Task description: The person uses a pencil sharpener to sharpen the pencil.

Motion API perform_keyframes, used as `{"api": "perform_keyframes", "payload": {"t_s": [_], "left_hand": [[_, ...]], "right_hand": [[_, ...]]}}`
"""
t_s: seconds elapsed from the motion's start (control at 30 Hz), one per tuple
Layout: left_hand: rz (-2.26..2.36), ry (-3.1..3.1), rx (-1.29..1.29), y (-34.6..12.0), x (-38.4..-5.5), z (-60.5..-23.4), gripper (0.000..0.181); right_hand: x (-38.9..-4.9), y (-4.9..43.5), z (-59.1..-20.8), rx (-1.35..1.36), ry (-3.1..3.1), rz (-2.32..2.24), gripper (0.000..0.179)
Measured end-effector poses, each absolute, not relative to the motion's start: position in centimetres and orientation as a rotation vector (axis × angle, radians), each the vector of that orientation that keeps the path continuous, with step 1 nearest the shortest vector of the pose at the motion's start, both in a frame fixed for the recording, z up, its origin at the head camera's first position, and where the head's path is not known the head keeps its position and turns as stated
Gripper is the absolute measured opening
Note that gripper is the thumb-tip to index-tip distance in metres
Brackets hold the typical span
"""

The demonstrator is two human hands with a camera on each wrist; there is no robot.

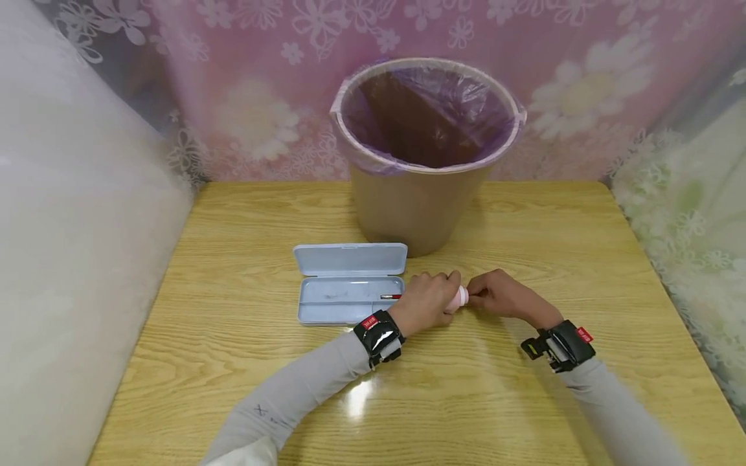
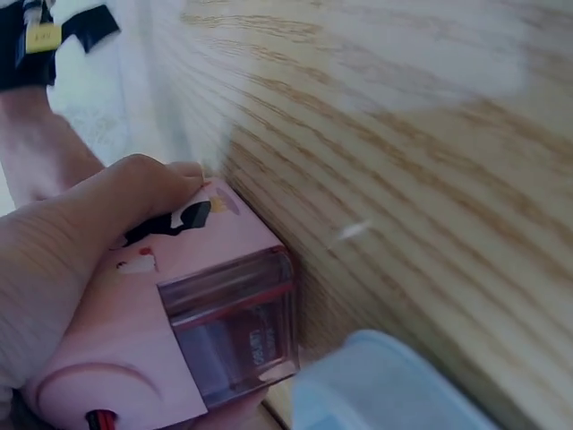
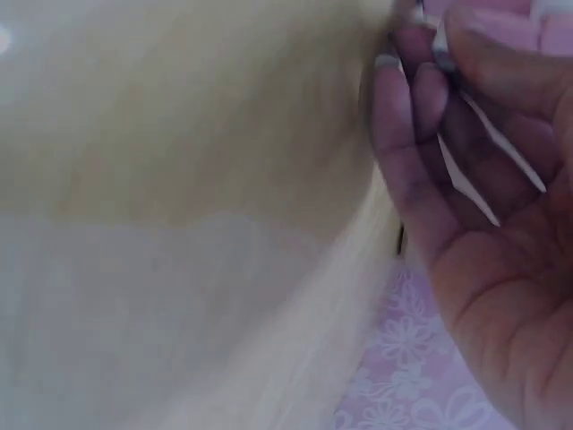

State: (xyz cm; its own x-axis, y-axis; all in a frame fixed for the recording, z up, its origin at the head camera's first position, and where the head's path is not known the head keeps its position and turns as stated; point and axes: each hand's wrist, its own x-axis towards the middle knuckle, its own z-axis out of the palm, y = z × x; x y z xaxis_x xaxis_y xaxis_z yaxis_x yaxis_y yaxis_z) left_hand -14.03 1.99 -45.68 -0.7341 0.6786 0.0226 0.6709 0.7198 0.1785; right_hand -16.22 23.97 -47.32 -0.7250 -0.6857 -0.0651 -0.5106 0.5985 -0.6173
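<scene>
My left hand (image 1: 424,301) grips a pink pencil sharpener (image 2: 215,260) against the table, its thumb lying over the printed top. The sharpener has a clear shavings drawer (image 2: 242,331). A red-and-black pencil (image 2: 101,418) sticks into its round front, and the pencil's silver-tipped end points left over the pencil case in the head view. At the sharpener's white back end, my right hand (image 1: 502,296) pinches the small knob of the crank (image 3: 440,47) between thumb and fingers. The crank is mostly hidden by the fingers. A pale blue pencil case (image 1: 335,291) lies with its lid up beside the left hand.
Behind the pencil case stands a tall beige bin (image 1: 416,207) lined with a purple bag. All of this is on a wood-grain table (image 1: 245,375), with flowered curtains (image 1: 256,97) at its back and sides.
</scene>
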Motion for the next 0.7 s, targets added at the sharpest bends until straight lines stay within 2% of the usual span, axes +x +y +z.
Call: {"api": "perform_keyframes", "payload": {"t_s": [0.23, 0.4, 0.53, 0.7], "left_hand": [[0.292, 2.870, 1.075, 2.7, -13.7, -45.6, 0.050], [0.261, 2.854, 1.058, 2.9, -13.5, -45.6, 0.050], [0.223, 2.850, 1.060, 2.9, -13.4, -45.4, 0.052], [0.185, 2.859, 1.078, 2.7, -13.5, -45.0, 0.053]], "right_hand": [[-11.0, 23.9, -47.3, -1.029, 2.718, -0.807, 0.009], [-8.3, 23.8, -45.8, -1.065, 2.861, -0.698, 0.013], [-8.6, 23.6, -43.5, -1.171, 2.910, -0.659, 0.017], [-11.3, 23.4, -40.9, -1.203, 2.916, -0.630, 0.016]]}}
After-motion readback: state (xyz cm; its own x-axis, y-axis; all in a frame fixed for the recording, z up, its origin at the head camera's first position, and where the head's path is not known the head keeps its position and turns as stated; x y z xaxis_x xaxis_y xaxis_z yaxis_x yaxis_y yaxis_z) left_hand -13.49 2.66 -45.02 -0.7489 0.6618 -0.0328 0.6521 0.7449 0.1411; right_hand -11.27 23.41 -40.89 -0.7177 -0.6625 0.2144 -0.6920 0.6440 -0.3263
